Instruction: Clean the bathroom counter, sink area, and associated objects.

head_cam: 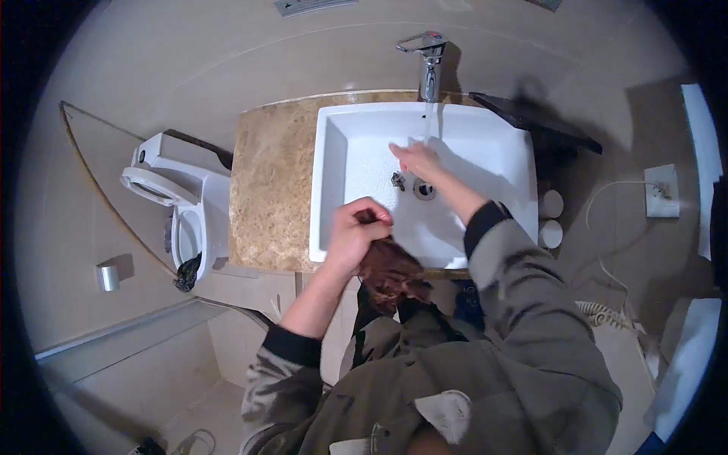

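My left hand [357,230] is closed on a dark reddish-brown cloth [392,270], which hangs over the front rim of the white sink basin [329,187]. Inside the basin, my right hand [418,159] is below the chrome faucet [430,68], in or beside its thin stream of water. Its index finger points left; I see nothing held in it. A small dark metal piece [397,181] lies between my hands, to the left of the round drain [424,189].
A brown stone counter [273,187] extends left of the basin, with a white toilet [193,210] beyond it. A dark flat panel [537,122] juts out at the basin's back right corner. Two white cylinders [550,219] stand at the right, near a wall outlet [661,191] with a cord.
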`<state>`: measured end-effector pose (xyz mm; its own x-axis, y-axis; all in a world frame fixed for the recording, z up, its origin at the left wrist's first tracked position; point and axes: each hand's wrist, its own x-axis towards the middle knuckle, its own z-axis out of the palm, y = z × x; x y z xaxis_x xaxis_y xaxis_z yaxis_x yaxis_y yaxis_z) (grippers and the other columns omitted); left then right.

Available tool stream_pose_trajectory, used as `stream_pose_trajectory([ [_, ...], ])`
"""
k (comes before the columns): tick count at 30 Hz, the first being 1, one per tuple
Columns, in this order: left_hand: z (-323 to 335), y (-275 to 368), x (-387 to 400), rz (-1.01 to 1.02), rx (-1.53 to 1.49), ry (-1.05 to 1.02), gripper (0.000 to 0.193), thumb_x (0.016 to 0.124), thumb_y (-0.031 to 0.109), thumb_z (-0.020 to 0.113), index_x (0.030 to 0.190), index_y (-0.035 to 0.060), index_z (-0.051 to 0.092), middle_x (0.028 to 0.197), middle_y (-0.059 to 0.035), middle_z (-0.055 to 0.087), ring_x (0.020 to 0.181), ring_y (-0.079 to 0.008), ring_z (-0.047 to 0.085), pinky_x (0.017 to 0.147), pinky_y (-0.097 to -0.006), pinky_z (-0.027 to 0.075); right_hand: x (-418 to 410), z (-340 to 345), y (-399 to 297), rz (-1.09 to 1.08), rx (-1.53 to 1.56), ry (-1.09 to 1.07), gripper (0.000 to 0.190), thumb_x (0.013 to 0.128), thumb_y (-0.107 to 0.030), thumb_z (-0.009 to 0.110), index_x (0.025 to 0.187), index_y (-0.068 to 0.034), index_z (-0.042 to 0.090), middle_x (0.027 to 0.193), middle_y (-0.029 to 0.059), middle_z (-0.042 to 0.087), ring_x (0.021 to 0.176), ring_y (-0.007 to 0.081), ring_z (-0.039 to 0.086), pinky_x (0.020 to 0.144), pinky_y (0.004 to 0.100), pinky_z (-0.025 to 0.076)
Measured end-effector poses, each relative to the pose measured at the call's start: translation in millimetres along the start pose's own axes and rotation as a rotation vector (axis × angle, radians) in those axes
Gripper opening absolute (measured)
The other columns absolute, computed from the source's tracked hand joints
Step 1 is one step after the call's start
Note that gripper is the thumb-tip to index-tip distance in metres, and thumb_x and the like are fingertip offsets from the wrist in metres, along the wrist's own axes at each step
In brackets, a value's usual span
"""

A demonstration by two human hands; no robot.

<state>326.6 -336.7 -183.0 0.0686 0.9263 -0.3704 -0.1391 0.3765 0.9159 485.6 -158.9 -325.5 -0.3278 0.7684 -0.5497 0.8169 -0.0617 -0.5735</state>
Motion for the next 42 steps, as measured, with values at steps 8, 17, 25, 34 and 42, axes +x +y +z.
stream_pose_trajectory([
  [8,93.7,-66.0,107.1,0.005,-0.273,0.018,0.007,0.086,0.013,0.057,0.085,0.0063,0.060,0.080,-0.0034,0.059,0.074,-0.0139,0.056,0.068,-0.0283,0.045,-188.3,-16.7,48.8,-0.129,1.318,-0.227,0.064,0.090,-0.037,0.057,0.141,-0.008,0.033,0.125,0.0108,0.053,0.103,0.0243,0.061,0.082,0.0350,0.052],
  [17,78.5,-124.6,252.4,0.164,0.879,0.271,0.022,0.088,0.023,0.053,0.098,0.0063,0.064,0.090,-0.0131,0.063,0.081,-0.0294,0.063,0.068,-0.0450,0.052,-277.2,-38.5,61.2,-0.118,1.502,0.197,0.072,0.079,-0.019,0.063,0.141,-0.005,0.031,0.125,0.0184,0.053,0.098,0.0259,0.062,0.079,0.0373,0.055],
  [25,12.6,-47.0,121.9,-0.324,0.378,-0.280,0.062,0.086,0.048,0.060,0.133,0.0109,0.048,0.131,-0.0105,0.050,0.115,-0.0275,0.049,0.093,-0.0428,0.045,-208.3,-11.1,6.0,-0.177,1.584,0.216,0.066,0.089,-0.025,0.063,0.143,-0.014,0.027,0.131,0.0106,0.043,0.114,0.0241,0.049,0.090,0.0418,0.048],
  [34,-74.0,-32.1,32.4,-0.155,-0.497,0.065,0.049,0.087,0.028,0.060,0.125,-0.0003,0.048,0.109,-0.0156,0.062,0.097,-0.0304,0.063,0.075,-0.0447,0.056,-87.6,41.0,3.8,-0.318,0.028,0.286,0.044,0.087,-0.022,0.062,0.129,-0.011,0.051,0.123,0.0161,0.051,0.105,0.0316,0.058,0.091,0.0401,0.046],
  [42,-118.3,-25.7,-8.6,-0.031,-0.600,0.099,0.044,0.088,0.028,0.058,0.120,-0.0015,0.052,0.105,-0.0138,0.064,0.094,-0.0288,0.064,0.075,-0.0430,0.056,-26.6,69.6,51.9,-0.552,-0.375,0.230,0.030,0.080,-0.014,0.067,0.108,-0.007,0.061,0.111,0.0121,0.057,0.098,0.0318,0.060,0.085,0.0416,0.050],
])
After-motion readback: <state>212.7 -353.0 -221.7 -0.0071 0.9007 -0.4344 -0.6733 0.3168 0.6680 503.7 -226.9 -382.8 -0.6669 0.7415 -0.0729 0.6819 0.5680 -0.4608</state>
